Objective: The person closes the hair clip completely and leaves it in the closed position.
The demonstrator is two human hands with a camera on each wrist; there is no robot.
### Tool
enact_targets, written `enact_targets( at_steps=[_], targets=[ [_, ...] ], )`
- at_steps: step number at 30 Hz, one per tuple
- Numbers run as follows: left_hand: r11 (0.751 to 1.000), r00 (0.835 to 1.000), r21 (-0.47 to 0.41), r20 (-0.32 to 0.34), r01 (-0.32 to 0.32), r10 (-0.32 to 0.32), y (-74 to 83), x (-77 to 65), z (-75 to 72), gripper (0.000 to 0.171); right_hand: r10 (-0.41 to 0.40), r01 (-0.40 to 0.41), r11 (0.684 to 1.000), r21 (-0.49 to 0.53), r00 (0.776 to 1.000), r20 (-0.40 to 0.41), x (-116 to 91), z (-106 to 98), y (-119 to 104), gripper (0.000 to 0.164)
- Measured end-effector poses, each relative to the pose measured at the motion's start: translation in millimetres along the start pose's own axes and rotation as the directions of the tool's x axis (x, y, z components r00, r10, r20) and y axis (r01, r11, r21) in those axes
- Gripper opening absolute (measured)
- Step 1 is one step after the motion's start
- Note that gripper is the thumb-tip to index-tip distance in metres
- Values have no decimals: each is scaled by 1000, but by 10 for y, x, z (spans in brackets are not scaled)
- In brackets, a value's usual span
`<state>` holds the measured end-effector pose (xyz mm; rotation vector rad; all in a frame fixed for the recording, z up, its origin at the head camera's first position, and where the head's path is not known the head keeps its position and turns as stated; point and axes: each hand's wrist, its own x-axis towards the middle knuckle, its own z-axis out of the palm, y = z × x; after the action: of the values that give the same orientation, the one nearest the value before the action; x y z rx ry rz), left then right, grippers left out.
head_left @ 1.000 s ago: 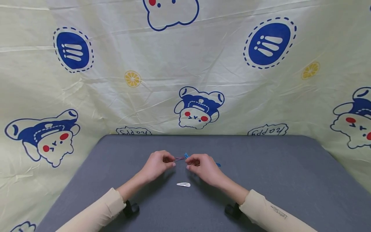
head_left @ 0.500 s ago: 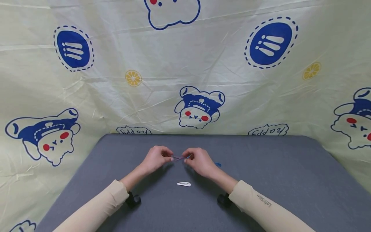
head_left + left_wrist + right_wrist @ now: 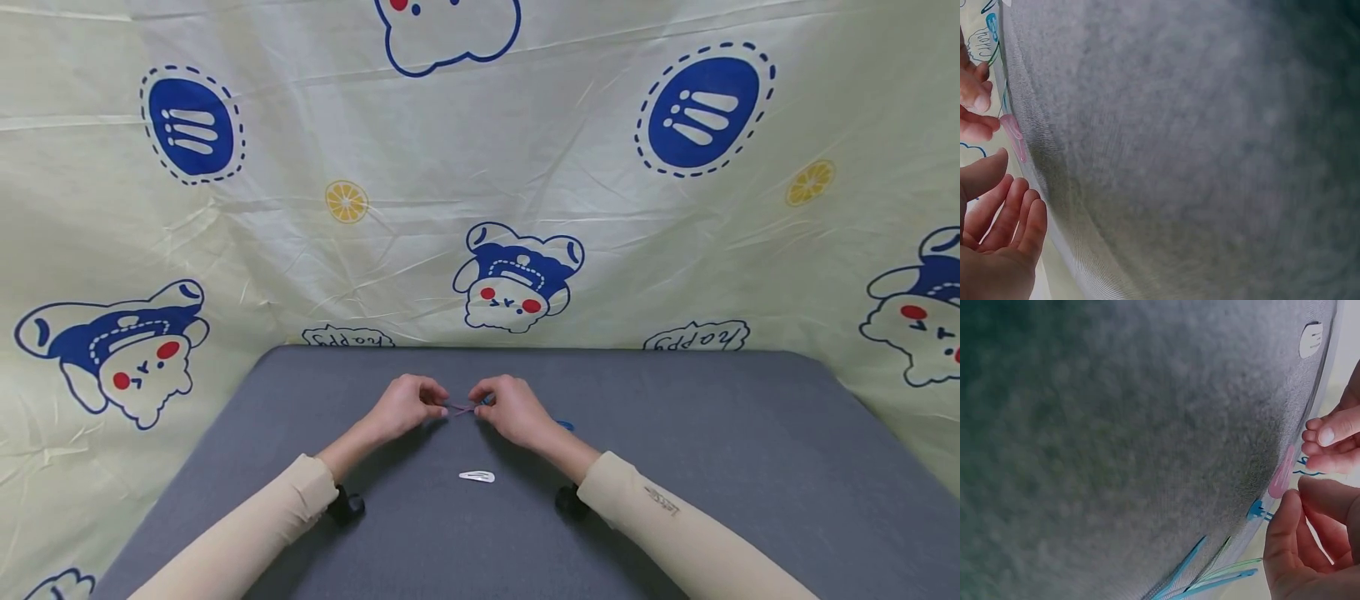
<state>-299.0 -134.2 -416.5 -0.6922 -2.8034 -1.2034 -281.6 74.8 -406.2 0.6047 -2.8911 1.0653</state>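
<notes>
A pink snap hair clip point(image 3: 464, 409) lies between my two hands near the far part of the table. My left hand point(image 3: 405, 407) is beside its narrow end, thumb and fingers apart in the left wrist view with nothing seen between them. At the clip's wide end is my right hand point(image 3: 513, 410), its fingers bent; whether a fingertip touches the clip is unclear. Under the right fingers shows part of a blue piece point(image 3: 1257, 510), partly hidden in the head view. Nearer to me lies a white snap hair clip point(image 3: 477, 477).
Long blue strips point(image 3: 1216, 581) with thin green strands lie beside the right hand. The grey table point(image 3: 712, 467) ends at a light patterned cloth point(image 3: 405, 275) hanging behind it.
My right hand has shifted left and slightly away from me, over the blue piece, closer to the pink clip. The left hand has moved slightly farther away from me. The white clip stays put.
</notes>
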Motion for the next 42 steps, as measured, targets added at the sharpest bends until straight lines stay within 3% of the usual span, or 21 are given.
enact_targets(
  at_steps=[16, 25, 42],
  targets=[
    [999, 999, -5, 6, 32, -32, -39, -22, 4, 17, 12, -11, 999, -40, 999, 32, 93, 18, 20, 13],
    [998, 998, -9, 12, 63, -63, -29, -26, 13, 17, -27, 29, 998, -50, 998, 52, 124, 51, 24, 14],
    [999, 999, -37, 20, 30, -29, -62, -48, -3, 18, -30, 33, 998, -60, 998, 58, 114, 64, 39, 9]
  ],
)
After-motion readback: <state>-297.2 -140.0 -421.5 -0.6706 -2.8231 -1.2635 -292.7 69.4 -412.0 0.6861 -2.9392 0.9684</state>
